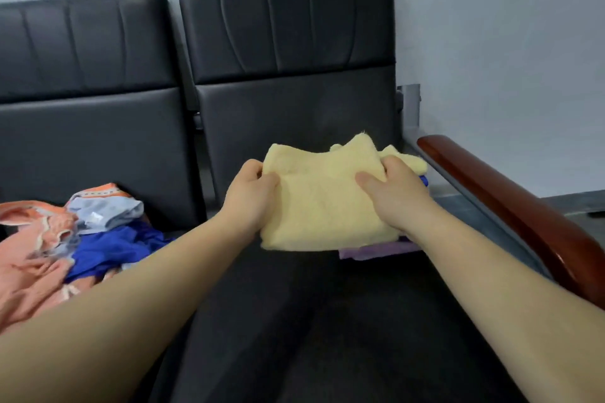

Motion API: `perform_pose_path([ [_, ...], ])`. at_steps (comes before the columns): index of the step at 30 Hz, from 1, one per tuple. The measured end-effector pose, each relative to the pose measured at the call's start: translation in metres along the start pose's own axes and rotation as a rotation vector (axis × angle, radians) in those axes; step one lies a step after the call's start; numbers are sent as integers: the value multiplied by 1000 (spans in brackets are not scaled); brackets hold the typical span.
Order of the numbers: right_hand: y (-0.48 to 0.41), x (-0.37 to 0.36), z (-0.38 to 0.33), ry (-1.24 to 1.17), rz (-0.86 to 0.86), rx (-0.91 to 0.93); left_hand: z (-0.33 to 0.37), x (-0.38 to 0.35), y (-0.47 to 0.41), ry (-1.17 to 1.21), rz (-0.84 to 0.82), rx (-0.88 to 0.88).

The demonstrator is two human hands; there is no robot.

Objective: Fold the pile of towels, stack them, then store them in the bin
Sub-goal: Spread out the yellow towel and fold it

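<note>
While left hand (251,195) and right hand (394,195) grip the yellow towel (319,209), unfolded towels (65,245) lie alongside.

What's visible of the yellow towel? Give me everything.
The yellow towel is pale, fluffy terry by its look, folded into a rough rectangle with layered corners poking out unevenly at its far edge. It sits over the right black seat, near the wooden armrest, covering a purple cloth that shows under its near right corner; a bit of blue cloth peeks out at its right. The left hand grips its left edge, the right hand pinches its right side, thumb on top.
</note>
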State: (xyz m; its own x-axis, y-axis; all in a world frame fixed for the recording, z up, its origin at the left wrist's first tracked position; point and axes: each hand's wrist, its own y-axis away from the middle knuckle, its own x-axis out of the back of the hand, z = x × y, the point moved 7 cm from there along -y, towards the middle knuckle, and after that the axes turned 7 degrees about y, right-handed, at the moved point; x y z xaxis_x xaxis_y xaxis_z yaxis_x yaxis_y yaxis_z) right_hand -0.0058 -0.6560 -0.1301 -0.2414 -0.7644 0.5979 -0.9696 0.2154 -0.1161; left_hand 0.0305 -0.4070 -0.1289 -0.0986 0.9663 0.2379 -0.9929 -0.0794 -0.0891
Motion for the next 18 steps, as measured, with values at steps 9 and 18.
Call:
perform_pose_path([
  [9,-135,85,10,144,144,-79,50,-107,-124,89,-48,33],
  [18,-98,47,9,603,144,31,2,-105,-98,59,-116,118],
])
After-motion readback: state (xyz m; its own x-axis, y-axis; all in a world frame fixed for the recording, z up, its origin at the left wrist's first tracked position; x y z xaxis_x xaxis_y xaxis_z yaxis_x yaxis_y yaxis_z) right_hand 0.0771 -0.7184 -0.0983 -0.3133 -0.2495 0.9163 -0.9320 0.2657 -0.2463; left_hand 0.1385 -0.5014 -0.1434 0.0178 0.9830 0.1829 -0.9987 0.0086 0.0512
